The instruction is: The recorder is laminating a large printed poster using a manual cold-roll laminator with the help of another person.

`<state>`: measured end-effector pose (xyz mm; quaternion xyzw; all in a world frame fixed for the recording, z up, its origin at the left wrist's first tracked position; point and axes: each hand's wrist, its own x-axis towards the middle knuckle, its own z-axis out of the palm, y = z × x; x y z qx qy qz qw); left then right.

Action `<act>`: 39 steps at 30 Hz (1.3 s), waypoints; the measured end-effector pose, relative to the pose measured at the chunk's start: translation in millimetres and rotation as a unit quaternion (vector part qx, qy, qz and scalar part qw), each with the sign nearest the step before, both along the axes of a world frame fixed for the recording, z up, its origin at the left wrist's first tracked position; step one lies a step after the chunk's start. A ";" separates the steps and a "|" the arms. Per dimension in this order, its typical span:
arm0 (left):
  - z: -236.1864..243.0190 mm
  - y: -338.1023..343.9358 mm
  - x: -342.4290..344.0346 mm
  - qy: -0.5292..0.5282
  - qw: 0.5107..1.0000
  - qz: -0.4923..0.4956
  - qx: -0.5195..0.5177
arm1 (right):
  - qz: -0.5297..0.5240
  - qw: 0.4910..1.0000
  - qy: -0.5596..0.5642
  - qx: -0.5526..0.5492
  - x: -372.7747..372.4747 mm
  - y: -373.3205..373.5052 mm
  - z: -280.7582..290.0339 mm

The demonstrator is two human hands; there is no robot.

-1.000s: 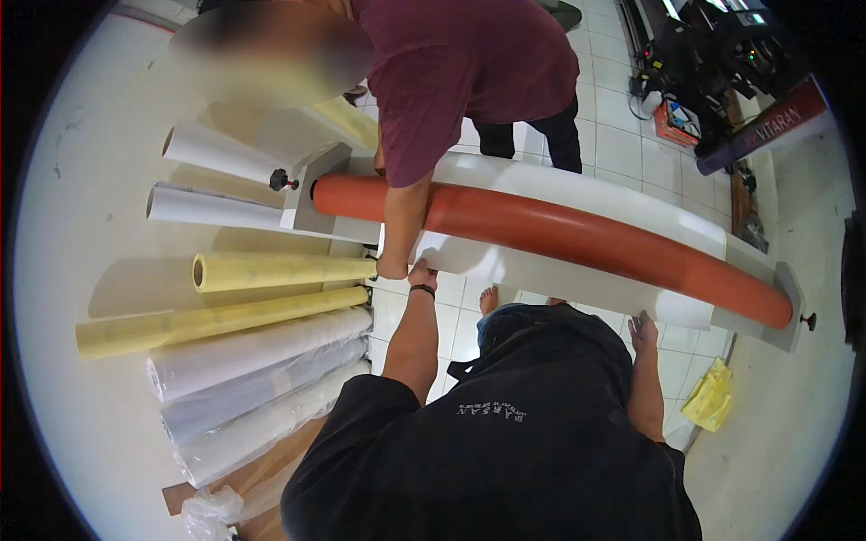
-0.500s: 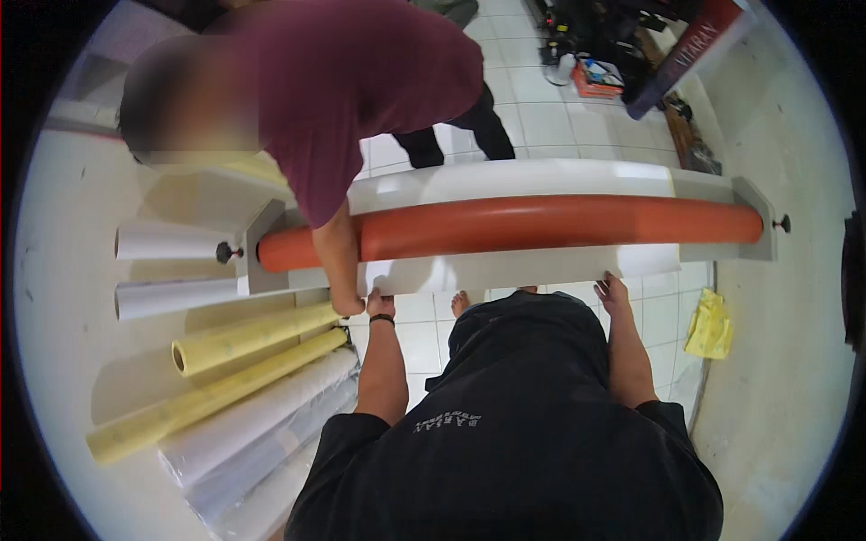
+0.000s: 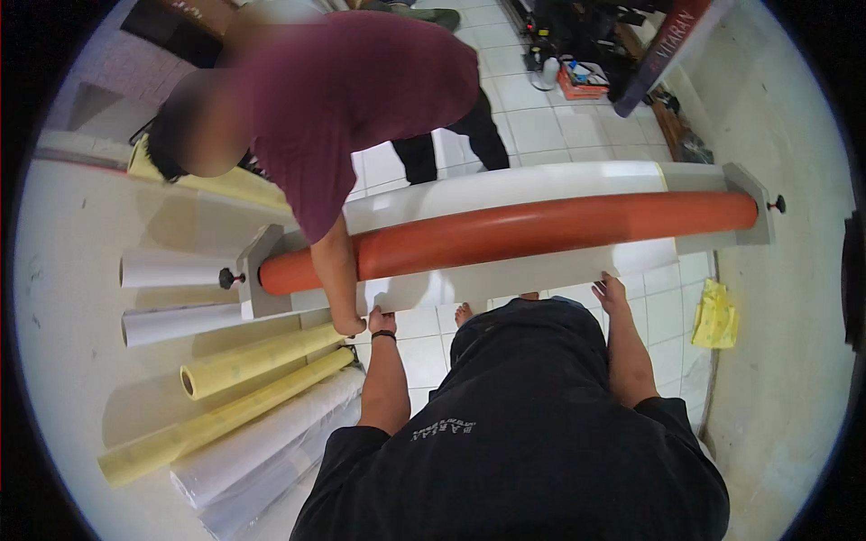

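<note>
At ten o'clock your left hand [image 3: 382,322] is pinching the white sheet [image 3: 505,274]; at one your right hand [image 3: 612,293] is touching its edge, grip unclear. The sheet is lying beneath the orange-red roller [image 3: 541,229], at twelve.

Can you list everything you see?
Roller: 1, orange, middle
Sheet: 1, white, under roller
Plates: 2, grey, roller ends
Knobs: 2, black, outside plates
White rolls: 2, white, left
Yellow rolls: 3+, yellow, left
Wrapped rolls: 2+, whitish, lower left
Bundle: 1, yellow, right
Box: 1, orange, top right
Bottle: 1, white, beside box
Gear: many, black, top right
Floor: 1, white, tiled
Co-worker: 1, maroon shirt, beyond roller
Shirt: 1, black, bottom
Left hand: 1, black wristband, sheet's edge
Right hand: 1, bare, sheet's edge
</note>
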<state>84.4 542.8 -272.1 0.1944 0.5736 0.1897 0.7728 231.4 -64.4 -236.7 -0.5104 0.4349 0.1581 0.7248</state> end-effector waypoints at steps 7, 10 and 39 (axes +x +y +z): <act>-11.0 -4.8 -3.4 -0.036 0.999 0.018 0.021 | -0.001 1.000 0.007 0.004 2.3 1.6 3.7; 2.3 -16.4 7.2 0.002 1.000 0.006 0.026 | 0.007 1.000 0.006 0.005 1.3 -11.4 -5.6; 10.1 -19.8 0.6 -0.028 0.998 0.045 0.017 | -0.001 0.998 0.009 0.055 2.2 -18.8 -11.6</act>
